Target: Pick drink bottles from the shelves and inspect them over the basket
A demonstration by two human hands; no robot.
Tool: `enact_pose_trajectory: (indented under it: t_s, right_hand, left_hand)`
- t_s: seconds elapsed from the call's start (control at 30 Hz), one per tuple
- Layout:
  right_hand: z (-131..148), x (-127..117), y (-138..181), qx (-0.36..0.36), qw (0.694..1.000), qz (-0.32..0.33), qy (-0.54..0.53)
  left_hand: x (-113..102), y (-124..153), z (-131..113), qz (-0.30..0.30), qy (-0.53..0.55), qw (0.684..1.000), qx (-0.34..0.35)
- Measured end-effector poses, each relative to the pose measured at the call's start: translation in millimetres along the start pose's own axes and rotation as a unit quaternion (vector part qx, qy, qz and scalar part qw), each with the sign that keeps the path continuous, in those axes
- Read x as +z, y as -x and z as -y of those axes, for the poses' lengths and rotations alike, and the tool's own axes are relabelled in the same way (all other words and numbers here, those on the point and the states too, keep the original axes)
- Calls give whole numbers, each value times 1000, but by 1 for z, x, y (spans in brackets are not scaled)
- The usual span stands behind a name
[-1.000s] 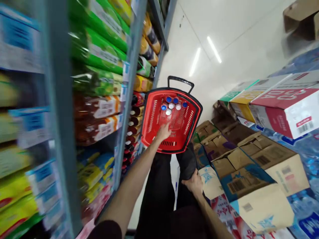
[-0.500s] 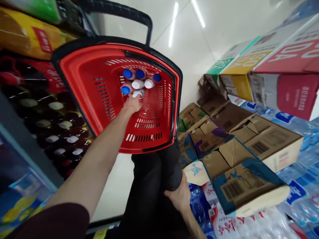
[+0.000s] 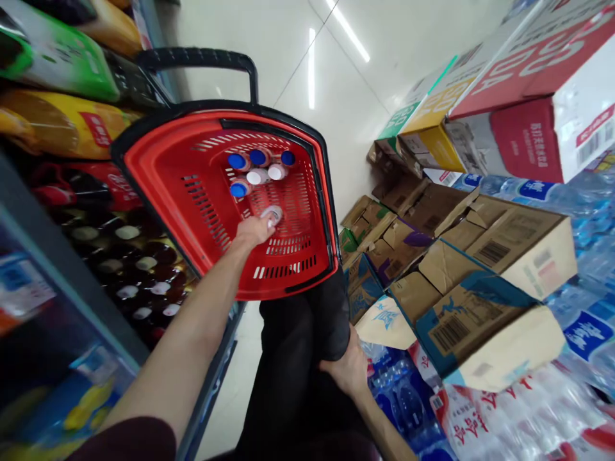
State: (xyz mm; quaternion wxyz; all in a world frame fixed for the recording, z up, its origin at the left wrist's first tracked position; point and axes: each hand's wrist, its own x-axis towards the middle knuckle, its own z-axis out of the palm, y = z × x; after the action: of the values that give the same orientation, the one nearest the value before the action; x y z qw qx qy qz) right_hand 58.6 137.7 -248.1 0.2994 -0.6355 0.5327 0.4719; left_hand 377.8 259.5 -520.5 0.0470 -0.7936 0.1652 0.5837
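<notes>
Inside a red shopping basket (image 3: 163, 147), my left hand (image 3: 254, 230) grips a white-capped bottle (image 3: 273, 214), seen mostly from above. Several other bottles stand together toward the basket's far side, some with blue caps (image 3: 237, 161) and others with white caps (image 3: 258, 176). A gap separates them from the bottle in my hand. My right hand (image 3: 350, 366) rests against the side of my dark-trousered knee (image 3: 329, 320), its thumb spread and its other fingers partly hidden. No object shows in it.
Shelves with large drink bottles (image 3: 62, 125) and dark capped bottles (image 3: 144, 262) flank the left side. On the right are opened cardboard cartons (image 3: 451, 320), wrapped water bottles (image 3: 519, 410) and stacked soda boxes (image 3: 519, 137). The basket's black handle (image 3: 202, 59) points away.
My left hand has drawn the white-capped bottle away from the group, toward the basket's near side. The view has shifted slightly. My right hand stays at the knee.
</notes>
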Motion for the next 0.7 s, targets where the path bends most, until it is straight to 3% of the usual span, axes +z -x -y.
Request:
enact_pose_trajectory:
  t_s: [0.23,0.33,0.6,0.7]
  right_hand:
    - [11,14,13,35,999,25,28]
    - [9,24,15,40,998,26,28]
    - [-7,66,20,71,997,34,18]
    - [-13,75,25,66,997,33,4]
  left_hand:
    - [27,123,-15,-13,-76,996,41]
    - [35,162,-15,9,-83,996,32]
    - [73,219,-19,5,-131,991,16]
    - [77,233,-17,7,-149,989,17]
